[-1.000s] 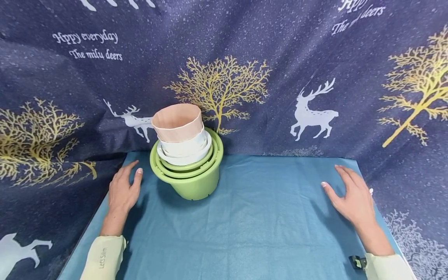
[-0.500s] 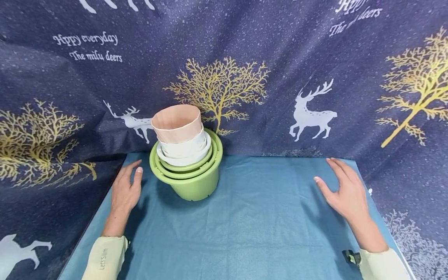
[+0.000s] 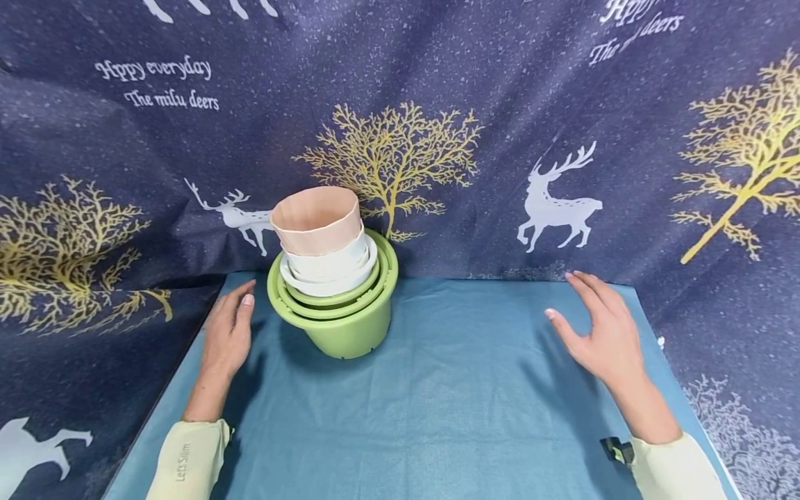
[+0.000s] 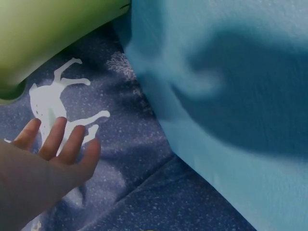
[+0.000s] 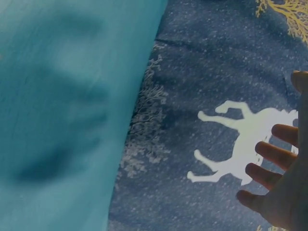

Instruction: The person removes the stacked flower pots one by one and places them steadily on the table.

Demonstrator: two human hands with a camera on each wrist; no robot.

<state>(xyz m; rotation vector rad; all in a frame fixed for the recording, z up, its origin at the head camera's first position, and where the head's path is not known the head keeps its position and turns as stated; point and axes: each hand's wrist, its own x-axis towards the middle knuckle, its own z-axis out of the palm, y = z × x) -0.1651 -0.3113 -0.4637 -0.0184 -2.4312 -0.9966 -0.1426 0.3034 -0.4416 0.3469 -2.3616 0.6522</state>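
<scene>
At the back left of the table stands a nested stack of flower pots. Green pots (image 3: 350, 333) form the bottom, a white pot (image 3: 328, 267) sits inside them, and a pink pot (image 3: 319, 239) tops the stack. My left hand (image 3: 228, 333) hovers just left of the green rim, fingers extended and holding nothing. In the left wrist view the green pot's side (image 4: 57, 33) fills the upper left corner, above the spread fingers. Over the right part of the table, my right hand (image 3: 600, 333) is held with thumb and fingers apart, well away from the stack.
A blue cloth (image 3: 425, 410) covers the table. Behind and at both sides hangs a dark blue curtain (image 3: 450, 173) printed with deer and golden trees. The stack stands close against this curtain. A small black device (image 3: 617, 450) is strapped at the right wrist.
My right hand has moved left and slightly forward over the table. The left hand has shifted a little toward the pots, while the stack stays in place.
</scene>
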